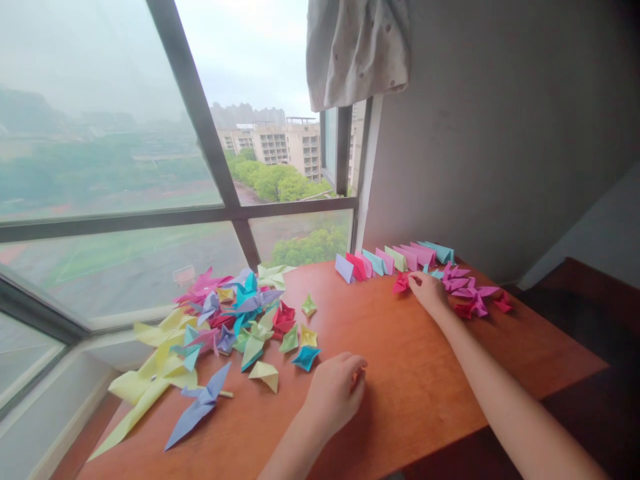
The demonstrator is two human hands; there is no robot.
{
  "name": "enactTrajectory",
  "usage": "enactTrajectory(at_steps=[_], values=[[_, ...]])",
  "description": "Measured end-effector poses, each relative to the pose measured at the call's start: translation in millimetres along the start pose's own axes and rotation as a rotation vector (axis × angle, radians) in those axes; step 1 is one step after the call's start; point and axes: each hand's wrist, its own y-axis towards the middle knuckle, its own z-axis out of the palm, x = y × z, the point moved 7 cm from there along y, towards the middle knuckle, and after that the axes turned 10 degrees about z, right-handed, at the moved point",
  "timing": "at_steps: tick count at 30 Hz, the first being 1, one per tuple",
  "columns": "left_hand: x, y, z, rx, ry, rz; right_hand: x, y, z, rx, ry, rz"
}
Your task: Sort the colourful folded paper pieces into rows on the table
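My right hand (429, 291) reaches to the far right part of the table, its fingers pinched at the edge of a small red origami piece (401, 283). Just behind it stands a row of folded paper planes (379, 262) in several colours. Magenta origami cranes (469, 288) lie close to that hand's right side. My left hand (339, 388) rests over the middle of the table, fingers curled in, with nothing visible in them. Nearest to it is a blue paper star box (305, 358); a yellow box (309, 336) and a green one (289, 340) sit beyond.
A heap of paper cranes (250, 300) covers the table's left side, with yellow pinwheels (157, 377) beside the window. One periwinkle crane (204, 400) lies near the front left. The wooden table (415, 393) ends at a right edge; a wall (460, 133) rises behind.
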Motion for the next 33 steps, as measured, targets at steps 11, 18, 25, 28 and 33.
enactTrajectory(at_steps=[11,18,25,28,33], values=[[-26,45,7.5,0.063,0.03,0.09,-42,-16,-58,0.063,0.119,-0.037],[-30,126,29.4,0.045,0.139,-0.013,-108,27,-107,-0.233,-0.201,-0.092],[-25,195,48.4,0.074,0.142,-0.064,-124,34,-87,-0.067,-0.208,-0.095],[-23,211,55.8,0.106,0.141,-0.079,-118,36,-84,-0.065,-0.173,-0.1],[-25,220,66.1,0.129,0.147,-0.097,-107,36,-76,-0.049,-0.144,-0.114]])
